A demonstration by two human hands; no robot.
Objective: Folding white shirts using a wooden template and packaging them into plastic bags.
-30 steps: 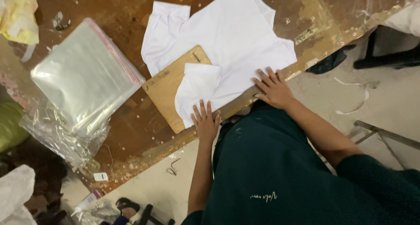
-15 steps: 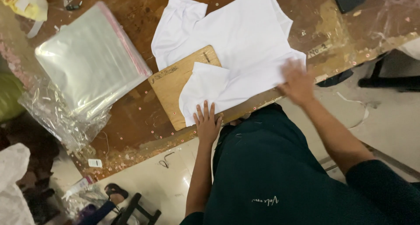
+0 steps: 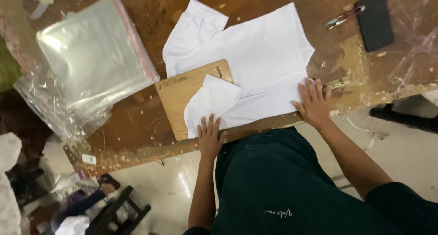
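Observation:
A white garment [image 3: 255, 57] lies spread on a worn brown wooden table [image 3: 132, 121], partly folded over a light wooden board [image 3: 175, 95]. My left hand [image 3: 210, 137] presses flat on the garment's near left edge, fingers apart, at the table's front edge. My right hand [image 3: 315, 102] lies flat with spread fingers on the garment's near right corner. Neither hand grips anything.
A stack of clear plastic bags [image 3: 93, 63] sits at the table's left, with crumpled plastic [image 3: 50, 111] under it. A black phone [image 3: 375, 20] and small metal snips [image 3: 343, 16] lie at the far right. Clutter and a dark stool [image 3: 114, 212] stand on the floor at lower left.
My right hand has slid right along the garment's near edge to its corner. My left hand has stayed on the near left edge. The view has shifted, showing the phone and snips.

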